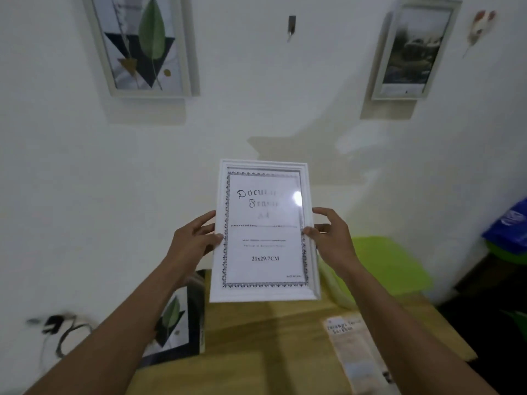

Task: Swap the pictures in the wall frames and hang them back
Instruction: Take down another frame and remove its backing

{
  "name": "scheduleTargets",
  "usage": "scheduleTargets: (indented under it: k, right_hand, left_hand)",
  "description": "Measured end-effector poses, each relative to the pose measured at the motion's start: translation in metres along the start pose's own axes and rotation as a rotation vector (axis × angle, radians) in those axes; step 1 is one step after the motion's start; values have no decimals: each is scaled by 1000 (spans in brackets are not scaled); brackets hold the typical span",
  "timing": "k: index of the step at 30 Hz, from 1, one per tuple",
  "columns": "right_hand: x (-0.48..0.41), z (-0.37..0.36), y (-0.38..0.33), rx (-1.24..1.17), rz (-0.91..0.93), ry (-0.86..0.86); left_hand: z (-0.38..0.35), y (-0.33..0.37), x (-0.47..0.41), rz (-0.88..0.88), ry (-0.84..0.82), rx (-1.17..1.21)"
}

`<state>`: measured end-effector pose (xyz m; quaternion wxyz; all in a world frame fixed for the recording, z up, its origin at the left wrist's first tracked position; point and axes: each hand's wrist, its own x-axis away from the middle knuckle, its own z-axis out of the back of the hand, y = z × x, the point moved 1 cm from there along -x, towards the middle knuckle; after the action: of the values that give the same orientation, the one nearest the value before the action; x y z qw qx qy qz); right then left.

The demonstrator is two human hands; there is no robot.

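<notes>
I hold a white picture frame point(263, 293) upright in front of the wall, above the wooden table point(273, 337). It shows a printed "Document Frame" sheet marked 21x29.7CM. My left hand point(194, 239) grips its left edge and my right hand point(330, 238) grips its right edge, thumbs on the front. On the wall hang a white frame with a green leaf picture point(142, 47) at upper left and a white frame with a dark landscape picture point(413, 49) at upper right. Between them an empty wall hook point(291, 25) sticks out.
A black frame with a leaf picture point(176, 323) lies at the table's left edge. A printed leaflet point(356, 352) lies on the right of the table. A lime green lid point(390, 266) and a blue bag point(510, 226) are at the right. Black cables point(62, 329) hang at lower left.
</notes>
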<state>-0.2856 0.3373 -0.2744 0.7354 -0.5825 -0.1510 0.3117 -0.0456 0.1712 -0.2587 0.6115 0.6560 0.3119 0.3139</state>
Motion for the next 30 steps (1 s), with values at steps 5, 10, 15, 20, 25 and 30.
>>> scheduleTargets:
  k: [5,10,15,20,25,30]
  right_hand:
    - [29,-21,67,-30,-156,-45]
    - [38,-43,127,-39,-302,-84]
    - [48,-65,175,-25,-435,-150]
    - [44,-98,172,15,-374,-287]
    - [44,-118,121,-194,-428,-447]
    - [39,-103,115,-307,-404,-359]
  left_hand:
    - [14,-60,22,158,1,-5]
    - [11,-107,36,252,28,20]
    - [7,-134,46,318,-63,-127]
    - [-14,-135,55,183,-30,-332]
    - [-44,-136,59,62,-78,-510]
    - [-71,-140,66,-30,-103,-545]
